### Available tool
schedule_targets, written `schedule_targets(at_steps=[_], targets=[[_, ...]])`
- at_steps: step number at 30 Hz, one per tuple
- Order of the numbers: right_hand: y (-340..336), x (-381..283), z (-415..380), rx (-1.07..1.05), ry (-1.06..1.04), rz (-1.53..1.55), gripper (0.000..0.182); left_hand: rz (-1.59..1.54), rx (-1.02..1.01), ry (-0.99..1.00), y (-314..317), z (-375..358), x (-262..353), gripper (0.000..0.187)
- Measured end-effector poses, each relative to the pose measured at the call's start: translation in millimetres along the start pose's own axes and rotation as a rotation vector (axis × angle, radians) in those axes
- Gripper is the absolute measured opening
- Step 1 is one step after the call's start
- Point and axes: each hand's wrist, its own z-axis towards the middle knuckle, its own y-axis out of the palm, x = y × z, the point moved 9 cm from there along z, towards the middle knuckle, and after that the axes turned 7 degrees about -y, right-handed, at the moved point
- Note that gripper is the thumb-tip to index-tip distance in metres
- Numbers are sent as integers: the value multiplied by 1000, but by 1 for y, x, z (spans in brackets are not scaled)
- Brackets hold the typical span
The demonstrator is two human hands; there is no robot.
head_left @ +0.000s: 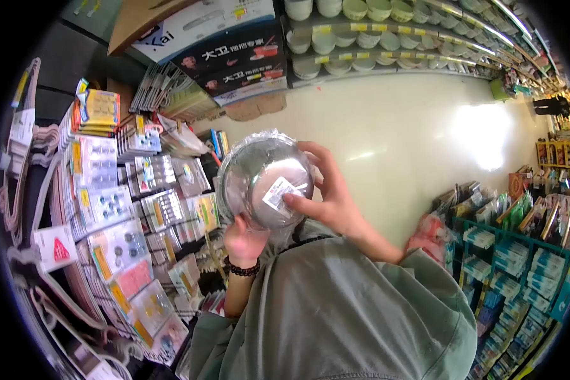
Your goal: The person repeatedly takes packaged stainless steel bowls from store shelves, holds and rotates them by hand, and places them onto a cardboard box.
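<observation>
A round, shiny metal bowl-like item [273, 166] in clear plastic wrap is held up in front of my body. On its surface is a white barcode label [282, 195]. My right hand [326, 196] grips the item's right side, with the thumb on the label and the fingers round the edge. Below the item's lower left rim, my left hand [245, 240] supports it, its fingers partly hidden behind the item. A dark beaded bracelet [241, 268] circles the left wrist.
Hanging packaged goods [114, 209] and hangers [44, 266] line the left. Stacked boxes [234, 57] stand ahead, beside shelves of bowls [361, 41]. A teal rack of packets [506, 253] is at the right. Far right, a person [551, 105] stands in the distance.
</observation>
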Motion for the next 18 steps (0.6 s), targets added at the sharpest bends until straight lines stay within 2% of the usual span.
schedule_targets(at_steps=[1,2,4,6,8,9,12,15,18], targets=[[2,2,15,8,13,-9,87,128,66,-11,-23,8,3,64],[5,1,32,14,19,-20,87,482,246,-41,-80,4,6,63],[12,-5,68,15,-2,-36,89,-202,-80,-32,-47,46,33,60],[22,-7,103,-16,-14,38,89,-192,9,-13,-53,69,59,50],[30,-14,139,-48,-61,49,89,-171,59,20,-53,107,90,49],[34,-17,155,-66,-78,26,89,-174,141,46,-23,122,115,52],[40,-20,204,-77,-134,-26,91,74,152,105,-28,157,155,40],[40,-21,240,-39,-193,-45,88,323,89,149,-34,181,183,46],[38,-34,278,-31,-232,-2,80,657,132,177,3,215,215,39]])
